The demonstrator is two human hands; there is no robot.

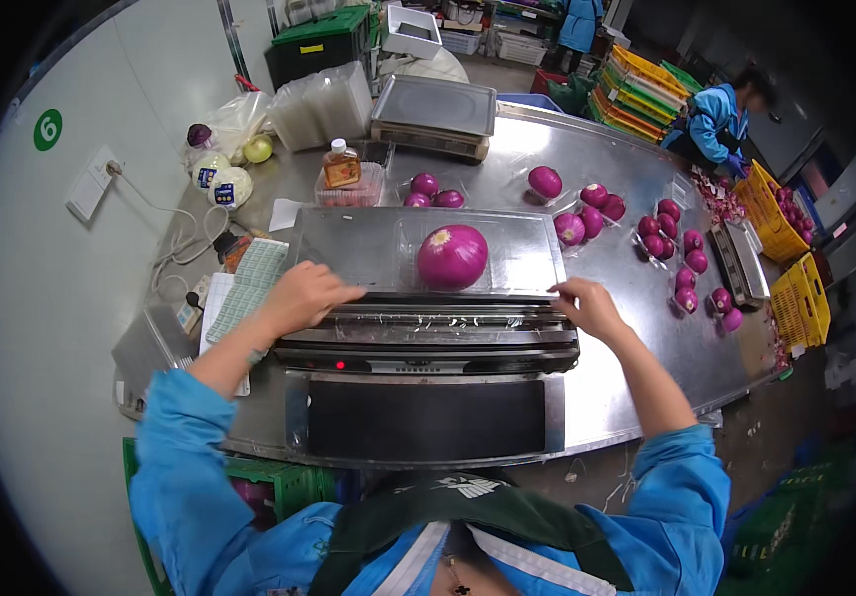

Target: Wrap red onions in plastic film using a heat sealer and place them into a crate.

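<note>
One large peeled purple onion (452, 257) sits in a clear plastic tray (409, 257) on the metal top of a film-wrapping machine (428, 328). My left hand (312, 296) is at the left of the machine, its fingertips at the front edge of the top plate. On the other side, my right hand (589, 305) has its thumb and fingers close together at the plate's right front corner. Whether either hand grips thin clear film cannot be seen. Below the film slot, a red light glows on the machine's front, above a black heating plate (428, 419).
Trays of purple onions (581, 223) stand on the steel table (622, 357). Behind the machine are a scale (435, 108), a bottle (341, 164) and stacked clear trays (324, 104). Label sheets (249, 287) and cables lie left. A co-worker (718, 123) stands by yellow crates (770, 216).
</note>
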